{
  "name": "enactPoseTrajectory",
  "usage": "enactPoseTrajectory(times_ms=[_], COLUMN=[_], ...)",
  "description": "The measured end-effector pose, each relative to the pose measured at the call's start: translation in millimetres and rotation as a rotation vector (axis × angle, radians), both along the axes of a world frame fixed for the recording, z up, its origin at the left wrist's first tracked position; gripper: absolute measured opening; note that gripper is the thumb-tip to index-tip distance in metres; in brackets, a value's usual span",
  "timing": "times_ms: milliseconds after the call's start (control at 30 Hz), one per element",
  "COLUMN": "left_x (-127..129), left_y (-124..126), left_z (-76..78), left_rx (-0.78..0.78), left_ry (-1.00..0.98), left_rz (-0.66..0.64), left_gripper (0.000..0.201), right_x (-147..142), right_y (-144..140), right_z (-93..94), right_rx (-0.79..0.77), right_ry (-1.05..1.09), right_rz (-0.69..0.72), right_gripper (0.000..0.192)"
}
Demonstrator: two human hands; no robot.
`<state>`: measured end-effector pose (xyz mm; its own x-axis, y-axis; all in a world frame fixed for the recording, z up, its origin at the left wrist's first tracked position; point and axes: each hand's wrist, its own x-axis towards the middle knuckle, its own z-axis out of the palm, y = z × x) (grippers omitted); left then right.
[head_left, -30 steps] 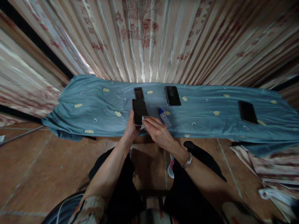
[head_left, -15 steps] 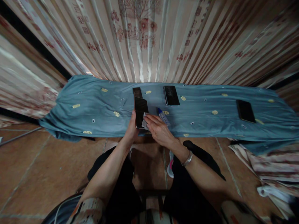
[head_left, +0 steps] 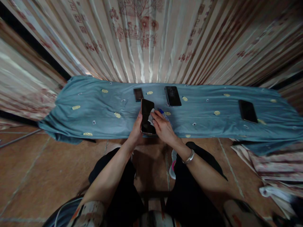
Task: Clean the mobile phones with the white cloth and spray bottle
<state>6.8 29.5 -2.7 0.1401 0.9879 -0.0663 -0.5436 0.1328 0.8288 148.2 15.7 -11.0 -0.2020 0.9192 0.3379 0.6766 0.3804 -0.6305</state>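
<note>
My left hand is closed around the left edge of a smartphone, whose dark screen faces up at me. Pinched in the fingers of my right hand is a small white wipe, which lies against the right part of the screen. Just behind my right fingers a small clear bottle with a blue cap lies on the cloth, mostly hidden by the hand. A small dark flat item rests beyond the phone's top end; its kind is unclear.
A blue-green patterned cloth covers the long narrow surface before me. A second phone lies behind my right hand, and a third phone is far to the right. Pleated curtains hang along the back edge.
The held phone has shifted slightly right and towards me, uncovering more of the small dark item. My right hand and the wipe have moved up along the screen.
</note>
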Motion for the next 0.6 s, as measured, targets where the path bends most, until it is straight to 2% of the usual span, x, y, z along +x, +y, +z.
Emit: enactPoseTrajectory(times_ms=[333, 600], left_x=[-0.5, -6.5], left_y=[2.3, 5.0], left_z=[-4.3, 1.4], left_rx=[0.045, -0.005], left_ry=[-0.008, 0.010], left_rz=[0.031, 0.124], left_gripper=[0.057, 0.045], right_x=[-3.2, -9.3], right_y=[1.1, -8.4], right_z=[-2.9, -0.4], right_rx=[-0.021, 0.004], right_ry=[0.055, 0.063], right_rz=[-0.001, 0.055], right_gripper=[0.045, 0.042])
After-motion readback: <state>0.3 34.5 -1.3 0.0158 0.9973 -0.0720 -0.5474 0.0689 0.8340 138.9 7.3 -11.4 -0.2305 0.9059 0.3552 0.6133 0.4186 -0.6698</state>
